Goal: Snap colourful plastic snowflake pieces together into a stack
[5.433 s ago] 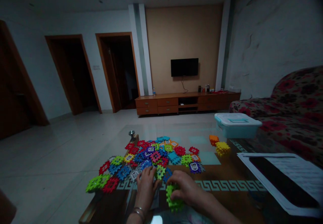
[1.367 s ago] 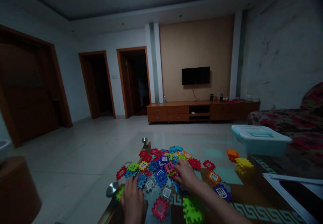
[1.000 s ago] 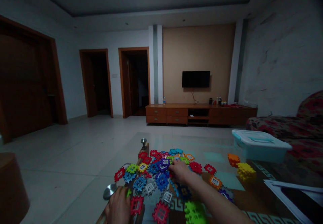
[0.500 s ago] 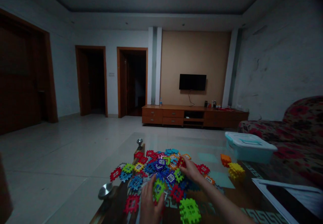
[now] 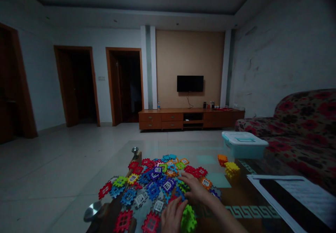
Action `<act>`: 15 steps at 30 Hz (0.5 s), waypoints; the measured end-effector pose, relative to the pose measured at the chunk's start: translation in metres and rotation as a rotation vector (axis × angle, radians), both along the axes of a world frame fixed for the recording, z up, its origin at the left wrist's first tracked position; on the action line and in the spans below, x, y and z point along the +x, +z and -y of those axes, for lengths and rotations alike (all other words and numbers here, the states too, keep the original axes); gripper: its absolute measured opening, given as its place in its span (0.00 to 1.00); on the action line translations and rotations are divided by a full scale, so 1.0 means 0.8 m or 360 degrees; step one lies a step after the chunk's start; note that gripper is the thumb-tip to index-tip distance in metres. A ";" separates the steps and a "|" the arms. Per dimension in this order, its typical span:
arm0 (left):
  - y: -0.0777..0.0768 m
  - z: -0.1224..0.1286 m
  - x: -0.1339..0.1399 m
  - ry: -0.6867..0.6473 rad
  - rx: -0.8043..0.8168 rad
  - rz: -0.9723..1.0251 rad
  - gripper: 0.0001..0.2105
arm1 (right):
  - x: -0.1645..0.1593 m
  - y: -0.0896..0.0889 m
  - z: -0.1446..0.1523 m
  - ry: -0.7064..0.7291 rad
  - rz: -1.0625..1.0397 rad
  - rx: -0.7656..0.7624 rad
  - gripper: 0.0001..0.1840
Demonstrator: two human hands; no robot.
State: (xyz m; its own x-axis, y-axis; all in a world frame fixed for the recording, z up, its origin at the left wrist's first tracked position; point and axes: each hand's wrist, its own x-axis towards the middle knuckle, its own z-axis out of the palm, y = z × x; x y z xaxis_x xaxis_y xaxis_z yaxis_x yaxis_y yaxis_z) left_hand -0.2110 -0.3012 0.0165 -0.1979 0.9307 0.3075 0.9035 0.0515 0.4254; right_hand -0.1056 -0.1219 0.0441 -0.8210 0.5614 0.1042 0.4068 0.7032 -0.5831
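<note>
A green block (image 5: pixel 188 219) is pinched by the left hand (image 5: pixel 172 218) at the table's (image 5: pixel 236 199) near edge; the right hand (image 5: pixel 193 187) is laid flat, fingers spread, on the tile pile (image 5: pixel 157 180). Light, stiff plastic is judged; toothed edges offer the grip.

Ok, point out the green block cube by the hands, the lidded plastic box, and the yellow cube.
green block cube (image 5: pixel 188 219), head view, on its top face.
lidded plastic box (image 5: pixel 244 149), head view, on its front wall.
yellow cube (image 5: pixel 232 169), head view, on its near side.
</note>
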 end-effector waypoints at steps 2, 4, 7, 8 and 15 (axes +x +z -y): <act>0.003 -0.002 0.000 0.0025 -0.0089 0.0019 0.25 | -0.003 0.003 0.000 0.0001 0.0032 -0.0020 0.41; 0.004 -0.004 -0.001 0.0018 -0.0161 0.0081 0.27 | -0.002 0.003 -0.003 -0.0007 0.0037 -0.0035 0.38; 0.002 -0.007 -0.002 -0.0011 -0.0202 0.0181 0.32 | 0.003 0.000 -0.006 -0.0050 0.0037 -0.0051 0.34; 0.001 -0.008 -0.002 -0.0009 -0.0205 0.0194 0.34 | 0.005 -0.001 -0.007 -0.0074 0.0036 -0.0057 0.34; -0.004 -0.001 -0.009 -0.0152 0.0210 0.0199 0.37 | 0.017 0.000 -0.007 -0.0263 -0.0055 -0.0120 0.44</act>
